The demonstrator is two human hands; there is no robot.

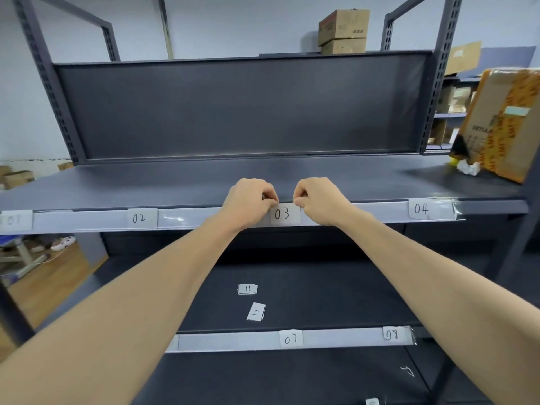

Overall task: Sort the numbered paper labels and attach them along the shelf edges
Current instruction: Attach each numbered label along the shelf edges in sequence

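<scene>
The paper label 03 (285, 213) sits in the clear strip along the top shelf edge (365, 211). My left hand (249, 200) pinches its upper left corner and my right hand (317, 198) pinches its upper right corner. Labels 01 (14, 220), 02 (140, 218) and 04 (420, 209) sit in the same strip. On the lower shelf edge are labels 07 (290, 339) and 08 (391, 334). Loose labels 11 (247, 289) and 10 (256, 311) lie on the middle shelf board.
A large taped cardboard box (505, 124) stands at the right end of the top shelf, with crumpled paper (467, 167) beside it. Two boxes (343, 30) sit on top of the rack. Another small label (372, 401) lies on the bottom shelf.
</scene>
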